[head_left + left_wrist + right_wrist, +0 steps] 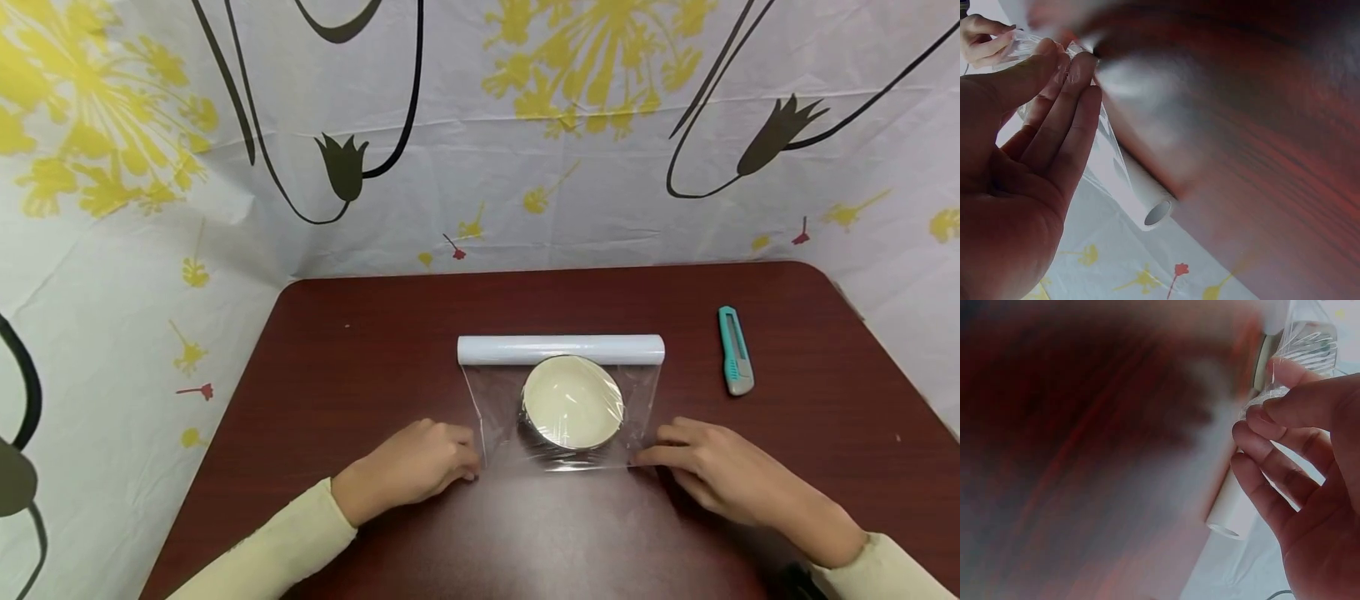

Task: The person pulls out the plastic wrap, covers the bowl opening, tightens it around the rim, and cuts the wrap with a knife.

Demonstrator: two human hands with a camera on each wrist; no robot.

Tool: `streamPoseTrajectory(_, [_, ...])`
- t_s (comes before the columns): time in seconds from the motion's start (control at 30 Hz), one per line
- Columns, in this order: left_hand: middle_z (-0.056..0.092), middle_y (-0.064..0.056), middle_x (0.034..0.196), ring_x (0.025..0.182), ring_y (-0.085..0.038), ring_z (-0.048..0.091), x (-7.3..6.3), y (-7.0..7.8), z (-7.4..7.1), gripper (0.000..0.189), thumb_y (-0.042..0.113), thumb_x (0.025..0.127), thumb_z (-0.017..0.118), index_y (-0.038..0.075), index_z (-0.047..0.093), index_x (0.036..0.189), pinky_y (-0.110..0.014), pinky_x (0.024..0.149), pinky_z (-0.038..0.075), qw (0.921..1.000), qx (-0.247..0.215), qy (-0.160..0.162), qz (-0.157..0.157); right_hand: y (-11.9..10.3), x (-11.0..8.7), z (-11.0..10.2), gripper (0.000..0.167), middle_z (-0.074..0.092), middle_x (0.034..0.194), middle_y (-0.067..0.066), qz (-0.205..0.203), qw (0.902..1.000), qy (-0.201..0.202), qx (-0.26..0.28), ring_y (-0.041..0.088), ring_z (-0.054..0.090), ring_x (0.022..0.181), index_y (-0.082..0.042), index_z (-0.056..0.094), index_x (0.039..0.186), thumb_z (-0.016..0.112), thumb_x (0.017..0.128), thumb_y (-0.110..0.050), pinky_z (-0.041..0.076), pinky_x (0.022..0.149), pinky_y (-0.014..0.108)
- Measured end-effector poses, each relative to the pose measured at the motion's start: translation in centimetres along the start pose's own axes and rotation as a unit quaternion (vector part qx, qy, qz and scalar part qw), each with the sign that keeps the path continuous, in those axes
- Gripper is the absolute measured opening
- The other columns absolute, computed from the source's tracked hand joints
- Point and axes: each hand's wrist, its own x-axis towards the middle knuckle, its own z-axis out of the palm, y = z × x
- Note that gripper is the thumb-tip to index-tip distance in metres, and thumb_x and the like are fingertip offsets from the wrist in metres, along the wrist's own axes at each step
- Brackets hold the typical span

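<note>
A roll of plastic wrap [561, 350] lies crosswise on the table, with a clear sheet drawn from it toward the person. Under that sheet stands a round cream bowl [573, 402], its outer side dark. At the sheet's near left corner, the left hand [423, 462] pinches the film between thumb and fingers; the left wrist view shows the film bunched at the fingertips [1082, 62]. The right hand [720, 471] pinches the near right corner, as the right wrist view also shows beside its thumb [1297, 409]. Between the hands the film's front edge is stretched.
A teal utility knife [736, 350] lies on the table to the right of the roll. The dark red-brown table [375, 333] meets a white cloth [465, 167] with yellow flowers at its back and sides. A dark object [801, 581] shows by the right sleeve.
</note>
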Motion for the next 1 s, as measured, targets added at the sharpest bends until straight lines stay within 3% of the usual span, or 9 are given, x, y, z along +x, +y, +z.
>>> streamPoseTrajectory(0.1, [0.068, 0.008, 0.087, 0.076, -0.003, 0.07, 0.3, -0.5, 0.1, 0.011, 0.016, 0.1, 0.084, 0.019, 0.08, 0.089, -0.025, 0.063, 0.059, 0.9999, 0.008, 0.007, 0.001, 0.4, 0.3, 0.0, 0.055, 0.066, 0.106, -0.016, 0.004, 1.0, -0.006, 0.002, 0.007, 0.061, 0.092, -0.024, 0.081, 0.117, 0.074, 0.075, 0.01, 0.051, 0.076, 0.025])
streamPoseTrajectory(0.37, [0.068, 0.008, 0.087, 0.077, -0.004, 0.071, 0.9, -1.3, 0.1, 0.01, 0.016, 0.099, 0.085, 0.018, 0.082, 0.09, -0.026, 0.065, 0.06, 0.9998, 0.017, 0.01, -0.005, 1.1, 1.0, 0.1, 0.062, 0.069, 0.109, -0.015, 0.003, 0.9999, -0.01, -0.001, 0.009, 0.063, 0.094, -0.025, 0.082, 0.119, 0.072, 0.072, 0.015, 0.052, 0.078, 0.027])
streamPoseTrajectory(0.7, [0.068, 0.005, 0.087, 0.074, -0.009, 0.071, 1.4, -1.8, 0.1, 0.011, 0.016, 0.098, 0.086, 0.018, 0.082, 0.088, -0.028, 0.062, 0.059, 0.9977, 0.067, 0.003, -0.005, 1.7, 1.5, 0.3, 0.06, 0.068, 0.106, -0.012, -0.013, 0.9998, -0.009, -0.014, 0.012, 0.064, 0.091, -0.024, 0.082, 0.115, 0.075, 0.07, 0.014, 0.054, 0.074, 0.031])
streamPoseTrajectory(1.0, [0.067, 0.004, 0.087, 0.073, -0.008, 0.069, 1.8, -2.0, 0.1, 0.008, 0.012, 0.098, 0.085, 0.016, 0.084, 0.092, -0.025, 0.062, 0.058, 0.9974, 0.07, 0.01, -0.01, 1.9, 1.9, -0.2, 0.052, 0.065, 0.101, -0.012, 0.002, 0.9988, -0.028, -0.041, 0.012, 0.058, 0.087, -0.023, 0.083, 0.113, 0.076, 0.074, 0.01, 0.053, 0.072, 0.032])
